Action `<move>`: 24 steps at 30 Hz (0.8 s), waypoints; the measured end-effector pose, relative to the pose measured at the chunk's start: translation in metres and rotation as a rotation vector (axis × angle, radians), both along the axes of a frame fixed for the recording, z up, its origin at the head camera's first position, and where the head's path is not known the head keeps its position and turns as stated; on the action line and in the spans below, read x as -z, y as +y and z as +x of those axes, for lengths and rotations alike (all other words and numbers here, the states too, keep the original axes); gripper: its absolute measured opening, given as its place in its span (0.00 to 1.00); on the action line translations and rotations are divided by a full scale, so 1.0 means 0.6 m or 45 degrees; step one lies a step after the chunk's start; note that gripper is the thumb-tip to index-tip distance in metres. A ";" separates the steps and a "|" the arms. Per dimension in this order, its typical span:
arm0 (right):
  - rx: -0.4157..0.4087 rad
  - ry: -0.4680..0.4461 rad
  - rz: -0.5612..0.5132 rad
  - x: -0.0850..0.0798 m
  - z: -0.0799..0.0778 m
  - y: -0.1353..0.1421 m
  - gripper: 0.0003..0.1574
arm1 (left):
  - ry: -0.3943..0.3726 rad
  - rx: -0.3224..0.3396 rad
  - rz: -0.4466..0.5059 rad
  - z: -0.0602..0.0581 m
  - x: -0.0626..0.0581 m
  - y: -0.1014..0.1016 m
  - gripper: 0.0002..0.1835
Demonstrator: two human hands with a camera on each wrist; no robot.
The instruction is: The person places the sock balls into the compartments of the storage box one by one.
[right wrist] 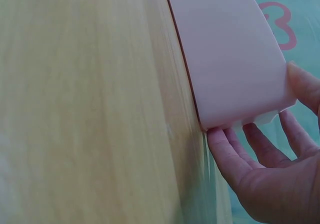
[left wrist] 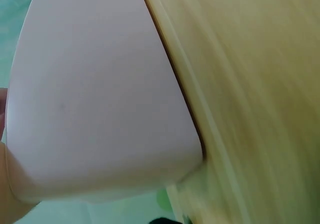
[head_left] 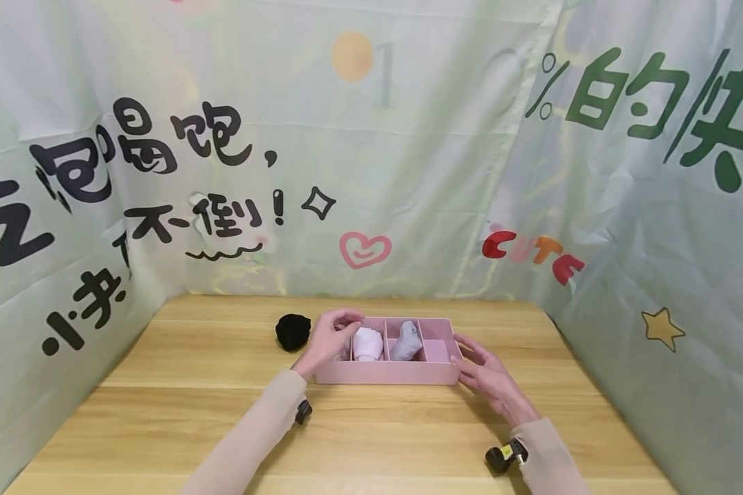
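A long pink box (head_left: 386,373) with divided compartments stands on the table. Two of its middle compartments hold a rolled white sock (head_left: 368,344) and a rolled grey sock (head_left: 407,342). My left hand (head_left: 328,338) bends over the box's left end, covering much of the leftmost compartment. Whether its hidden fingertips hold anything, I cannot tell. At the opposite end my right hand (head_left: 490,378) grips the box's corner. In the right wrist view its thumb (right wrist: 304,84) is at the rim, and the other fingers (right wrist: 230,156) lie against the end wall.
A black, balled-up cloth item (head_left: 293,332) lies on the wooden table (head_left: 402,433), just left of the box. Printed fabric (head_left: 408,158) hangs around the table's back and sides. A small black device (head_left: 505,456) is strapped at the right wrist.
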State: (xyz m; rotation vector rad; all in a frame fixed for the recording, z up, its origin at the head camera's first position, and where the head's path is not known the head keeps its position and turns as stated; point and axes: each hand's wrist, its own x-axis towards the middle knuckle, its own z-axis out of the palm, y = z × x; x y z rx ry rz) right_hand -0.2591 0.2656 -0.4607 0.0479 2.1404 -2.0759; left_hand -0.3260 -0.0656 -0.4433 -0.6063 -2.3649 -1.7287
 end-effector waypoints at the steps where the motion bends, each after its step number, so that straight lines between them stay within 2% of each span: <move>1: 0.000 0.000 0.000 0.001 0.000 0.000 0.41 | 0.000 -0.009 0.001 0.001 0.000 -0.004 0.11; 17: 0.003 0.015 -0.021 0.001 0.002 -0.001 0.42 | -0.040 -0.137 0.057 -0.003 0.009 -0.072 0.10; 24: -0.003 0.023 -0.015 0.000 0.002 -0.002 0.41 | -0.055 -0.180 0.145 -0.012 0.011 -0.101 0.12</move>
